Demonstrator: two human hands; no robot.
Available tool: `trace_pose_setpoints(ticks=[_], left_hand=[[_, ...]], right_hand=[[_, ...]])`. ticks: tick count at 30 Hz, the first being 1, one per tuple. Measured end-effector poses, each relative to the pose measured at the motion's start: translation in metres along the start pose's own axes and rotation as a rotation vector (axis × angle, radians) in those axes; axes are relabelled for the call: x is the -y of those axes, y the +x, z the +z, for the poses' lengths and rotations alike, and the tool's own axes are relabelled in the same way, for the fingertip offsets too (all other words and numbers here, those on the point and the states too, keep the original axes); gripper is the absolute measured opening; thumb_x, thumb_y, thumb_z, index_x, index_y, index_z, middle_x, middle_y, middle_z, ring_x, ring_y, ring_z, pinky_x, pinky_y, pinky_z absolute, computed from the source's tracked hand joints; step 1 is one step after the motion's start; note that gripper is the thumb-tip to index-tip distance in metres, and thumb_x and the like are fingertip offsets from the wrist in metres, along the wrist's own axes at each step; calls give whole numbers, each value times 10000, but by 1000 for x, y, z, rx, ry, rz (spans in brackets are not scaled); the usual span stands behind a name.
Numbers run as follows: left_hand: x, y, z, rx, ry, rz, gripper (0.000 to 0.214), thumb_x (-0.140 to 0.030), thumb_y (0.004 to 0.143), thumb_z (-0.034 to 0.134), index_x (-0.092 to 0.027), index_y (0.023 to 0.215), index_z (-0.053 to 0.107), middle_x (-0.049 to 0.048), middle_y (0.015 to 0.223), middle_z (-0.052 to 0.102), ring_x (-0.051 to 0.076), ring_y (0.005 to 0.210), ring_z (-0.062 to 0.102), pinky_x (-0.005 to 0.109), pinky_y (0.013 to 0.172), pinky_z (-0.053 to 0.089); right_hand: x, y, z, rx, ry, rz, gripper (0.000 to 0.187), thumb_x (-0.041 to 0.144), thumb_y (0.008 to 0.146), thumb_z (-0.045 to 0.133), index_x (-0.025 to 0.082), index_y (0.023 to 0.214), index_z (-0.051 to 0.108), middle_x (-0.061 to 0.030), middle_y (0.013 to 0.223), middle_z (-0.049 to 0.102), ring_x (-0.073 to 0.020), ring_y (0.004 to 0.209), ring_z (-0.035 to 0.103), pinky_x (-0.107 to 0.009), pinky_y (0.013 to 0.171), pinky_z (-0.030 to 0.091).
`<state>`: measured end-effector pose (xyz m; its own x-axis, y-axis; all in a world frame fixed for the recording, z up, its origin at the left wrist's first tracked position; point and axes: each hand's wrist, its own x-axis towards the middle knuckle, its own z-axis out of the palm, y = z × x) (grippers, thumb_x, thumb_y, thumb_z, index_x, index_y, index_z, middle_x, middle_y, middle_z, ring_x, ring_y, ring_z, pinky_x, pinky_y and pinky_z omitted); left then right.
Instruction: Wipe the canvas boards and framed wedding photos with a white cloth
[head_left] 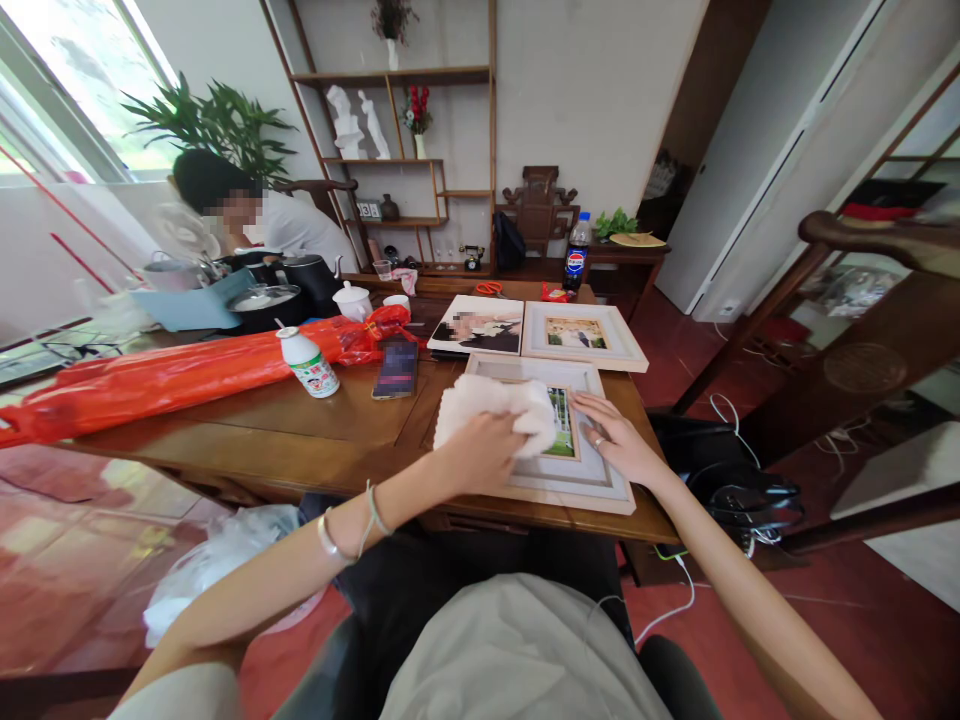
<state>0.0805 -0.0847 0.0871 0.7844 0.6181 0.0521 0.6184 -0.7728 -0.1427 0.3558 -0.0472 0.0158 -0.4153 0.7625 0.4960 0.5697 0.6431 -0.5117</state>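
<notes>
A white fluffy cloth (480, 405) is bunched under my left hand (486, 452), whose fingers are closed on it. It covers the left part of a white picture frame (581, 497) lying flat on the wooden table, and part of the photo (562, 425) inside shows beside it. My right hand (621, 440) rests with fingers stretched out on the right side of that frame, touching its inner border. Just beyond lie a second white frame (626, 345) with a photo in it and a stack topped by a large photo print (480, 322).
Left of the frame are a phone (395, 369), a white bottle (307, 362) and a long red plastic-wrapped bundle (187, 372). Orange scissors (489, 288) and a cola bottle (577, 255) stand farther back. Another person (300, 225) leans over at the far left. Chairs flank the right side.
</notes>
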Motion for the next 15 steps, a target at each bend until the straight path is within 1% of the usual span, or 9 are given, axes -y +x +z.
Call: trace_pose_setpoints(ticks=[1,3,4,6,8,10,13,15], left_hand=[[-14,-10,-6,15,-23,34,291,-210,895,466,-115,1133,604,185,1309,549,277,1107,591,409,913,492],[-36,-25,-14,1,-76,101,282,-245,897,476,-140,1122,611,170,1346,525,279,1150,566,404,925,486],[-43,-29,-17,-14,-99,119,277,-255,894,484,-150,1115,614,161,1366,511,279,1171,553,400,933,482],[-50,-30,-17,-48,-123,122,269,-256,888,496,-154,1103,622,153,1405,481,283,1216,524,398,954,472],[-46,-22,-10,-71,-107,91,263,-237,885,501,-142,1093,630,162,1458,422,300,1278,475,415,999,444],[-36,-8,-1,-72,-70,34,271,-216,877,516,-136,1108,631,170,1497,365,325,1343,403,443,1046,405],[-14,17,11,-60,-23,-52,313,-191,861,548,-141,1163,611,175,1518,326,335,1378,352,452,1077,375],[3,34,17,-82,-10,-78,368,-159,845,561,-138,1212,579,181,1523,312,328,1381,349,438,1080,375]], right_hand=[[0,0,0,-4,-8,8,449,190,882,478,289,1311,567,-66,1396,545,-266,1329,457,-573,1120,342],[2,0,0,-3,-25,23,444,196,881,478,282,1306,574,-74,1394,546,-272,1326,459,-577,1122,335],[2,0,0,3,-29,26,446,194,878,478,279,1305,576,-77,1395,544,-274,1327,457,-576,1123,333],[3,1,0,15,-30,22,453,190,871,481,273,1306,577,-82,1396,543,-279,1331,453,-575,1123,333],[3,1,-1,19,-31,14,455,188,867,486,267,1307,576,-87,1392,546,-281,1330,454,-574,1122,335],[3,1,-2,15,-29,8,455,183,866,488,266,1306,574,-86,1392,547,-278,1329,456,-573,1121,338],[3,1,-2,16,-17,5,460,172,862,489,264,1305,573,-81,1405,535,-270,1333,453,-562,1123,343],[3,1,-3,23,-15,12,461,166,858,488,250,1303,576,-90,1408,532,-270,1337,448,-556,1124,343]])
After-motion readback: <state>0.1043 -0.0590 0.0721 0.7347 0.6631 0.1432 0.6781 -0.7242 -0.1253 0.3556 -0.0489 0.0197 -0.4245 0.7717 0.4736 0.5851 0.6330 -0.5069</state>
